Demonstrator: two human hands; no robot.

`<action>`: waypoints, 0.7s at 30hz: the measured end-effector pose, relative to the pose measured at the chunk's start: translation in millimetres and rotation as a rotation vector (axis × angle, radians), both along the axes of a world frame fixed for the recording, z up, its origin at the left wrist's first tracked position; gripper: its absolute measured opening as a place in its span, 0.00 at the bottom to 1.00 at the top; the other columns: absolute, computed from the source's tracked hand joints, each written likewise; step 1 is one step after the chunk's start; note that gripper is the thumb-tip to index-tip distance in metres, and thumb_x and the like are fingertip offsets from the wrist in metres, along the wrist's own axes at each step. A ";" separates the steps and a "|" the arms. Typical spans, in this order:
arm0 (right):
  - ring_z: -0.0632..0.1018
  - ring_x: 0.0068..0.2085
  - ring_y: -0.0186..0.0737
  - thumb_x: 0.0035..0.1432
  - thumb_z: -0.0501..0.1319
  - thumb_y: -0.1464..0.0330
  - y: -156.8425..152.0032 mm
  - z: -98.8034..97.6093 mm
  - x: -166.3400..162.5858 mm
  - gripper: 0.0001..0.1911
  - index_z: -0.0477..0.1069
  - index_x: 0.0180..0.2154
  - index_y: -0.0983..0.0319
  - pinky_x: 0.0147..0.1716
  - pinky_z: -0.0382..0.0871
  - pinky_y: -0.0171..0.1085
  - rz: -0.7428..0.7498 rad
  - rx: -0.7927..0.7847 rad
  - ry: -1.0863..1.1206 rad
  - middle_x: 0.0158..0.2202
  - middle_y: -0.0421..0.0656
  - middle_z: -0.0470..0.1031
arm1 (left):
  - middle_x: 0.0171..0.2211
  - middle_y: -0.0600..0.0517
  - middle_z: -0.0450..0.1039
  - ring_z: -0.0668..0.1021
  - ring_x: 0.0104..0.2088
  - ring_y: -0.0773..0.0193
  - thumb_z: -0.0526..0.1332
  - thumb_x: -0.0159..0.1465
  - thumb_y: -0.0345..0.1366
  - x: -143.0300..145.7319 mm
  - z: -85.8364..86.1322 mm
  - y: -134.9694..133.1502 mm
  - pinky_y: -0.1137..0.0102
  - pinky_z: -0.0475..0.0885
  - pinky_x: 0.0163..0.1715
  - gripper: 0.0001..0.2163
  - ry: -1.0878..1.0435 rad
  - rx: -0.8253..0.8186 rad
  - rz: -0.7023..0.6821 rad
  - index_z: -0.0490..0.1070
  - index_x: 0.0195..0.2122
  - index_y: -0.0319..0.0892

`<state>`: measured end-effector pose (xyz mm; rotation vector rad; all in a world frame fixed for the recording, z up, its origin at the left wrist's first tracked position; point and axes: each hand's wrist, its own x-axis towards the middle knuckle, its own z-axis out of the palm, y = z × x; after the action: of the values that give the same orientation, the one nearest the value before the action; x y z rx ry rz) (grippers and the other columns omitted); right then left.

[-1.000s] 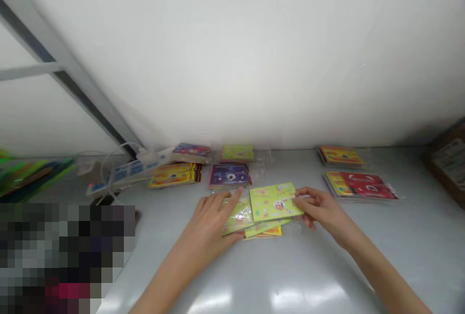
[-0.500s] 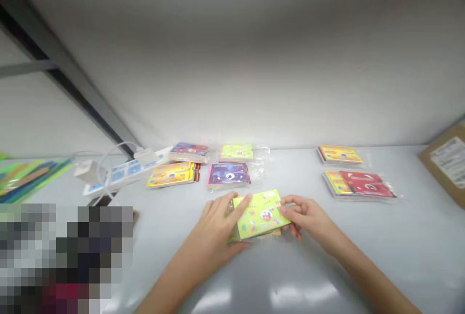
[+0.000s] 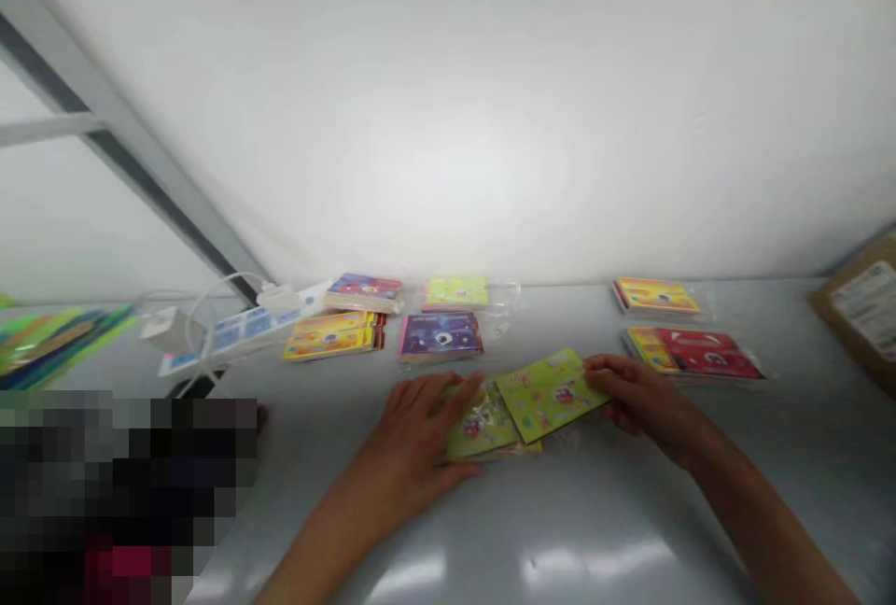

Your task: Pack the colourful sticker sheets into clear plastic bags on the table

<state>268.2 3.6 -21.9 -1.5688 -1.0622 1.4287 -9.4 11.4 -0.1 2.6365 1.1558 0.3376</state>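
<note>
My right hand [image 3: 648,404] pinches the right edge of a green printed card [image 3: 539,400] between thumb and fingers. This card is tilted and partly overlaps a packet of green cards [image 3: 486,428] in clear plastic on the table. My left hand [image 3: 416,428] is around the left end of that packet, its fingers along the top and its thumb at the near side. A strip of yellow shows under the packet's near right corner. Glare on the plastic and the left hand's fingers hide part of the packet.
Behind my hands lie a purple packet [image 3: 441,336], a green packet [image 3: 456,292], yellow cards [image 3: 329,336] and a blue-red packet [image 3: 364,289]. Yellow [image 3: 658,295] and red [image 3: 710,353] packets lie right. A power strip [image 3: 242,330] is left; a cardboard box [image 3: 858,306] is far right.
My right hand has moved right and slightly up with the green card, uncovering the green packet beneath. My left hand has stayed in nearly the same place. The picture's brightness has shifted.
</note>
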 end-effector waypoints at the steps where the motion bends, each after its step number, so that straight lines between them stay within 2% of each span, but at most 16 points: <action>1: 0.60 0.12 0.24 0.47 0.61 0.58 -0.2 0.7 -2.2 0.16 0.65 0.34 0.63 0.11 0.49 0.25 0.004 0.010 0.020 0.13 0.33 0.64 | 0.54 0.47 0.61 0.64 0.53 0.52 0.66 0.53 0.37 0.7 -0.9 -0.6 0.57 0.62 0.50 0.36 -0.002 -0.012 -0.019 0.48 0.61 0.52; 5: 0.65 0.15 0.26 0.45 0.63 0.56 -0.9 2.1 -11.9 0.21 0.64 0.36 0.64 0.12 0.55 0.26 0.004 0.038 0.121 0.15 0.35 0.66 | 0.55 0.47 0.60 0.64 0.53 0.51 0.66 0.53 0.37 2.1 -5.3 -1.4 0.56 0.62 0.50 0.38 -0.008 -0.045 -0.043 0.46 0.61 0.53; 8: 0.66 0.15 0.27 0.46 0.62 0.56 -1.2 -0.4 -16.7 0.22 0.64 0.37 0.64 0.13 0.57 0.26 0.013 0.045 0.180 0.16 0.35 0.68 | 0.55 0.46 0.59 0.64 0.53 0.51 0.65 0.53 0.38 1.2 -5.8 -1.0 0.55 0.62 0.50 0.38 0.005 -0.041 -0.010 0.45 0.61 0.53; 15: 0.64 0.13 0.27 0.46 0.61 0.56 -0.4 -6.6 -16.9 0.20 0.64 0.35 0.64 0.10 0.55 0.26 -0.001 0.024 0.028 0.14 0.35 0.68 | 0.56 0.46 0.60 0.63 0.54 0.51 0.68 0.50 0.40 2.1 -2.8 -1.4 0.57 0.61 0.51 0.42 0.027 -0.081 0.011 0.45 0.62 0.51; 21: 0.62 0.11 0.26 0.47 0.60 0.58 -0.1 -4.8 -8.7 0.17 0.65 0.34 0.63 0.09 0.52 0.26 -0.019 0.003 -0.034 0.12 0.34 0.65 | 0.57 0.46 0.58 0.62 0.55 0.53 0.65 0.53 0.42 2.5 -2.2 -2.7 0.56 0.59 0.52 0.42 0.039 -0.119 0.035 0.40 0.63 0.50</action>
<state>259.4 3.6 -26.7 -1.6017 -1.0657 1.3920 -6.9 8.7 -2.3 2.5333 1.1965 0.2178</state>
